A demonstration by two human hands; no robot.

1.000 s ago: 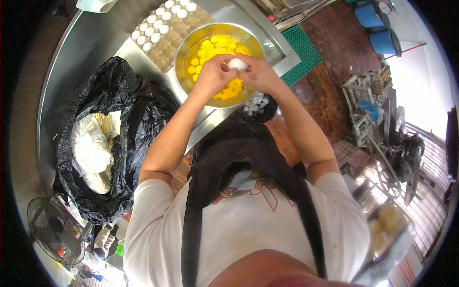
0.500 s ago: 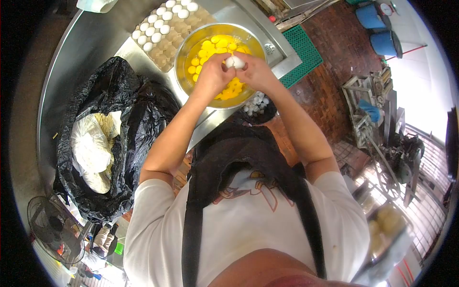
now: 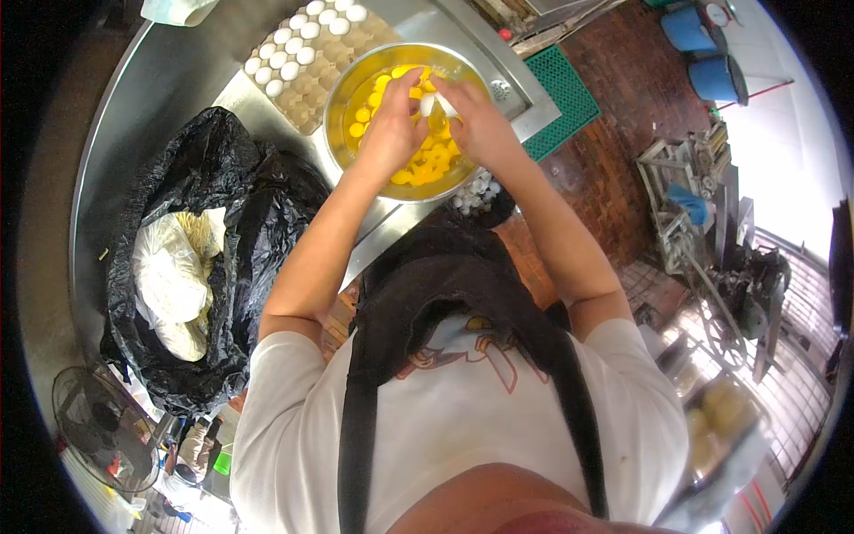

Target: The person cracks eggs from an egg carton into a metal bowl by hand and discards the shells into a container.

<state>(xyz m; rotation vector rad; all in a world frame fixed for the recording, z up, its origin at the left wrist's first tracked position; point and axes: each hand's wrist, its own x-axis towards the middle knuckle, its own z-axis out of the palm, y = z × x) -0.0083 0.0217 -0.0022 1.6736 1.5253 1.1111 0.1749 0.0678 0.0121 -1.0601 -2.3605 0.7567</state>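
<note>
A steel bowl [image 3: 336, 147] holds many raw eggs, with yellow yolks [image 3: 427, 165] in clear whites. Over it, my right hand [image 3: 485, 129] grips a cracked eggshell [image 3: 447, 106], whose two white parts stand apart. My left hand [image 3: 391, 133] is just left of the shell, fingers spread and curved; whether its fingertips touch the shell is hard to make out. Left of the bowl lies a cardboard egg tray [image 3: 342, 67] with several whole white eggs [image 3: 289, 69] in its far and left cups.
The bowl stands on a steel table [image 3: 365, 254]. A black plastic bag [image 3: 191, 165] with a pale plastic-wrapped bundle [image 3: 169, 276] lies left. Below the table edge, discarded eggshells [image 3: 480, 191] fill a dark container. A green mat [image 3: 565, 102] and blue buckets [image 3: 716, 80] are on the right.
The egg between my hands has come apart into two shell parts. My left hand has moved slightly away, and its fingers have straightened and spread.
</note>
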